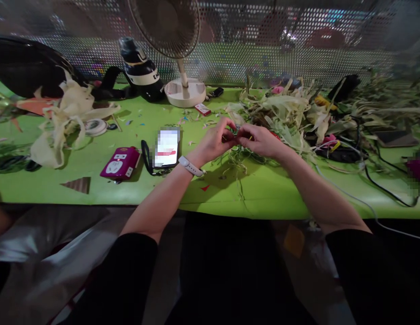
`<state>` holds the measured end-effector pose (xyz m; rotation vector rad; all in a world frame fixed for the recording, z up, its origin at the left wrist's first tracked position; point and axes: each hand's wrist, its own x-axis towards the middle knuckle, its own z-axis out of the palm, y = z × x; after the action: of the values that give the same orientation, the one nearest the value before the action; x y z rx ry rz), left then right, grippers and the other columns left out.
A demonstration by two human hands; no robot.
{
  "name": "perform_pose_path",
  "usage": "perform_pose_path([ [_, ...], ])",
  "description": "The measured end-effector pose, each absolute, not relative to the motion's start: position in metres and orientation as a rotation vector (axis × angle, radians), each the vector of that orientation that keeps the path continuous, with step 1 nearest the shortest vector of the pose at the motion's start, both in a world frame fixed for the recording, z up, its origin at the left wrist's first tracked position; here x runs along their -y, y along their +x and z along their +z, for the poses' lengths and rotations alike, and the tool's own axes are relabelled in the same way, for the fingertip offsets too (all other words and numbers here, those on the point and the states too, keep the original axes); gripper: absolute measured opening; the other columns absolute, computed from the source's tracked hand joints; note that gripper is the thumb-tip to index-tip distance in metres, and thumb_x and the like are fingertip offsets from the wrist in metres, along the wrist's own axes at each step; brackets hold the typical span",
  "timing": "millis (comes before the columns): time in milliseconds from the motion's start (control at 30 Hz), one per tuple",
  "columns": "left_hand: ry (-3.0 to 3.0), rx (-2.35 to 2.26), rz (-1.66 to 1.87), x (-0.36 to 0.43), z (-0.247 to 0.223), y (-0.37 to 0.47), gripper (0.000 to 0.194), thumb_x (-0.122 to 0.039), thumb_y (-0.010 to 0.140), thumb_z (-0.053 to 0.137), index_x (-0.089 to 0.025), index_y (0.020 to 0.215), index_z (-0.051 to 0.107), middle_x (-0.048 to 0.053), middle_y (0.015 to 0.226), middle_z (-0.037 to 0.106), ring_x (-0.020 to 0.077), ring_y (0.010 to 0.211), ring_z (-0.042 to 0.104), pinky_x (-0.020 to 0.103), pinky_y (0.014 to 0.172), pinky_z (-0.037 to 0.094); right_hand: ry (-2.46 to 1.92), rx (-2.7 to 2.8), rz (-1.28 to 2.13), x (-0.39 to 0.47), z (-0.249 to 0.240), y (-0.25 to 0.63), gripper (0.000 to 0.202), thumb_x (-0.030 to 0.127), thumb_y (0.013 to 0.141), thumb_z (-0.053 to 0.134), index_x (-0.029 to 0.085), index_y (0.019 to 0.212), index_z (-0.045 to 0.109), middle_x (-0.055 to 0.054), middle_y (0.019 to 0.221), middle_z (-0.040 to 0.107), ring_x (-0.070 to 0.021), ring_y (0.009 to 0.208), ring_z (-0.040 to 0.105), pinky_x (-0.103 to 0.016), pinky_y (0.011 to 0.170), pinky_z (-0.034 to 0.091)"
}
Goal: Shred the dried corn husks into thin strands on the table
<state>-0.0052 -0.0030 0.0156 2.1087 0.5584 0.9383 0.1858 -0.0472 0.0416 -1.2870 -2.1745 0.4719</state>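
The tangle of thin green strands (242, 159) lies on the green table (210, 201) in front of me, just under my hands. My left hand (214, 141) and right hand (259, 140) nearly meet above it, fingers curled inward; I cannot tell whether either is pinched on a strand. A pale band (190, 167) circles my left wrist. Beyond my right hand spreads a heap of dry husks (291, 108). Left of my hands lie a lit phone (167, 148) and a purple socket block (120, 163); farther back stands a fan (185, 95) beside a dark bottle (142, 79).
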Motion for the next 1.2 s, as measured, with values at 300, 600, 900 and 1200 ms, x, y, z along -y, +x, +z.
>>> perform_pose_path([
  [300, 1.871, -0.502, 0.734, -0.002, 0.021, -0.01, 0.04, -0.03, 0.076, 0.076, -0.016, 0.105, 0.053, 0.002, 0.079, 0.067, 0.0151, 0.076, 0.066, 0.031, 0.075, 0.052, -1.22, 2.221, 0.494, 0.046, 0.038, 0.185, 0.014, 0.029, 0.091, 0.051, 0.019, 0.081, 0.051, -0.001, 0.074, 0.056, -0.014, 0.067, 0.047, -0.029, 0.065, 0.039],
  [600, 1.473, -0.548, 0.75, 0.008, 0.038, -0.013, 0.03, -0.041, 0.084, 0.067, -0.016, 0.099, 0.059, 0.003, 0.084, 0.069, 0.0124, 0.079, 0.068, 0.029, 0.075, 0.056, -1.153, 2.026, 0.311, 0.051, 0.039, 0.181, 0.032, 0.051, 0.096, 0.042, 0.022, 0.086, 0.051, -0.002, 0.077, 0.056, -0.0168, 0.071, 0.048, -0.033, 0.07, 0.043],
  [900, 1.584, -0.522, 0.727, 0.009, 0.034, -0.009, 0.038, -0.055, 0.087, 0.057, -0.016, 0.088, 0.06, 0.004, 0.078, 0.068, 0.0126, 0.07, 0.068, 0.026, 0.064, 0.055, -1.23, 1.978, 0.36, 0.055, 0.04, 0.174, 0.04, 0.06, 0.094, 0.04, 0.022, 0.089, 0.054, -0.004, 0.077, 0.056, -0.0188, 0.073, 0.051, -0.035, 0.072, 0.046],
  [1200, 1.707, -0.566, 0.813, 0.007, 0.03, -0.009, 0.037, -0.052, 0.093, 0.049, -0.017, 0.089, 0.06, 0.006, 0.074, 0.068, 0.0163, 0.067, 0.068, 0.031, 0.06, 0.055, -1.218, 1.874, 0.512, 0.052, 0.034, 0.17, 0.041, 0.063, 0.093, 0.039, 0.024, 0.089, 0.052, -0.002, 0.074, 0.054, -0.0177, 0.07, 0.051, -0.034, 0.067, 0.047],
])
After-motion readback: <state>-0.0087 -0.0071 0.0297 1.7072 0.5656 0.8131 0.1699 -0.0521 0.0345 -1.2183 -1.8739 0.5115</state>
